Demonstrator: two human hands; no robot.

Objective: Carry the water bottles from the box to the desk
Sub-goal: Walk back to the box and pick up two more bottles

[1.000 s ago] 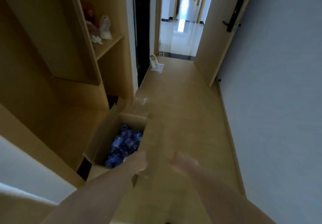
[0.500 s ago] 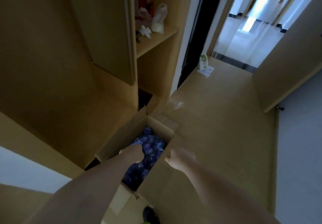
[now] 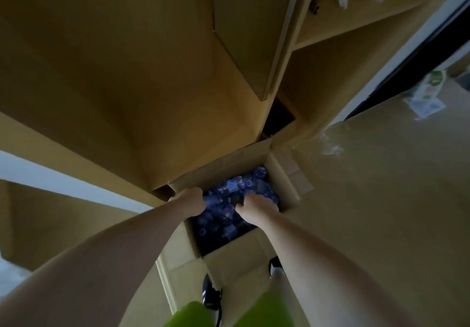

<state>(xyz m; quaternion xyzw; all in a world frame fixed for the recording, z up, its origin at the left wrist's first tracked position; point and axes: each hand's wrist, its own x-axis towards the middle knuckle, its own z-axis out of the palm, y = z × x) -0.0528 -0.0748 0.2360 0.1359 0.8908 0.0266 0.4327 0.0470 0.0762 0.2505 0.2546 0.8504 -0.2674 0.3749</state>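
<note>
Head view looked straight down into the pile of clear plastic water bottles with blue labels and caps [image 3: 229, 199], lying loose and jumbled inside the open brown cardboard box [image 3: 292, 181] on the floor. Box flaps were folded outward, which left the mouth wide for reaching in. None of the bottles had left the box; no desk was in sight.

Right hand [image 3: 254, 207] was down among the bottles, fingers curled over something dark; whether it had closed on a bottle could not be told in the dim light. Left hand [image 3: 190, 199] sat at the box's left rim, fingers bent, either steadying the wall or reaching for a bottle beside it; its grasp was likewise unclear.

Person stood close against the near flap, black-and-white shoes [image 3: 211, 296] just beside it, probably so both arms could drop in vertically.

Box was tucked against the tan wooden cabinet [image 3: 152, 72], beside the pale wood floor [image 3: 381, 199].
</note>
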